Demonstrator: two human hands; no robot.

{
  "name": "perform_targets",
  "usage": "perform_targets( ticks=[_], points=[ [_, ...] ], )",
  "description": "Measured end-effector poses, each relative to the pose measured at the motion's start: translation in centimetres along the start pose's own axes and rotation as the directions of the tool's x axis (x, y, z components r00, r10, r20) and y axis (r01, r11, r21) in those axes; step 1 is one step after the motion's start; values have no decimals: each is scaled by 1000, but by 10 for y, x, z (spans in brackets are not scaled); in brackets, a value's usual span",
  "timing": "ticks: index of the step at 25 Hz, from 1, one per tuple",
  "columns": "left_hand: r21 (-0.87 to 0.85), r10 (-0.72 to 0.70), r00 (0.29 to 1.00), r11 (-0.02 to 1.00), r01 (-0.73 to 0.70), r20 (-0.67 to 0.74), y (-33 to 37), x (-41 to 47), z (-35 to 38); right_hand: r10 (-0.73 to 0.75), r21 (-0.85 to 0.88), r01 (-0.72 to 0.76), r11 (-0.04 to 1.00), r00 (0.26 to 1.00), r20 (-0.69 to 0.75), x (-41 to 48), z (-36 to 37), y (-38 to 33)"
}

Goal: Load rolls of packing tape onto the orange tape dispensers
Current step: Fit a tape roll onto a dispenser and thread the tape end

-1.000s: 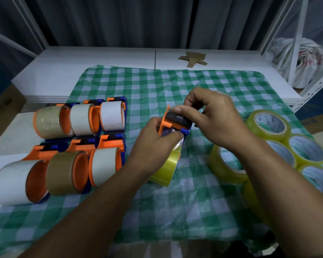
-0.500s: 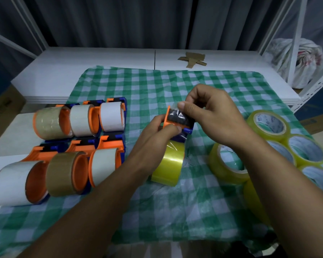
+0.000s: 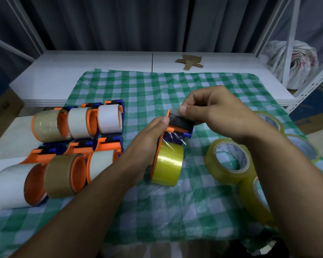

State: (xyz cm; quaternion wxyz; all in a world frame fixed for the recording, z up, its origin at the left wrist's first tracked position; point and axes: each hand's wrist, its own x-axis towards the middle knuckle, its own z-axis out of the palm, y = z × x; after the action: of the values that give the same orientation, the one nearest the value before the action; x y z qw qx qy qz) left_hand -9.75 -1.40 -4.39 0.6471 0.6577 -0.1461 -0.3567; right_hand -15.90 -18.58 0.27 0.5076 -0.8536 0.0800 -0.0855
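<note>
Two hands work above a checked cloth (image 3: 175,211). The left hand (image 3: 147,144) grips the orange dispenser (image 3: 171,129) by its side plate, fingers curled round it and thumb tip on the top edge. A yellow roll (image 3: 167,164) sits mounted on the dispenser, just below and right of the left hand, close to the cloth. A clear strip (image 3: 172,137) rises from the roll to the black bar at the dispenser's top. There the right hand (image 3: 213,112) pinches the strip's end between thumb and forefinger, its other fingers curled. Left of the left hand, six loaded dispensers (image 3: 78,123) lie in two rows of three. Below and right of the right hand lie loose rolls (image 3: 229,161), the nearest flat just beside the right forearm. Beyond the right hand, a cardboard scrap (image 3: 189,61) lies on the white table (image 3: 101,71).
</note>
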Motion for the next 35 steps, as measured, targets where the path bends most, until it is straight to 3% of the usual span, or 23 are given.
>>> perform_targets(
  ticks=[5, 11, 25, 35],
  points=[
    [48, 18, 1000, 999, -18, 1, -1, -2, 0, 167, 155, -169, 973, 986, 23, -4, 1, -5],
    [74, 40, 999, 996, -41, 15, -4, -1, 1, 190, 177, -193, 965, 981, 32, -5, 0, -8],
    [-60, -27, 997, 998, 31, 70, -8, 1, 1, 84, -84, -91, 992, 993, -84, -3, 6, -10],
    [-32, -7, 998, 999, 9, 59, -11, 2, 2, 77, -103, -89, 991, 991, -110, -4, 4, -10]
  ],
)
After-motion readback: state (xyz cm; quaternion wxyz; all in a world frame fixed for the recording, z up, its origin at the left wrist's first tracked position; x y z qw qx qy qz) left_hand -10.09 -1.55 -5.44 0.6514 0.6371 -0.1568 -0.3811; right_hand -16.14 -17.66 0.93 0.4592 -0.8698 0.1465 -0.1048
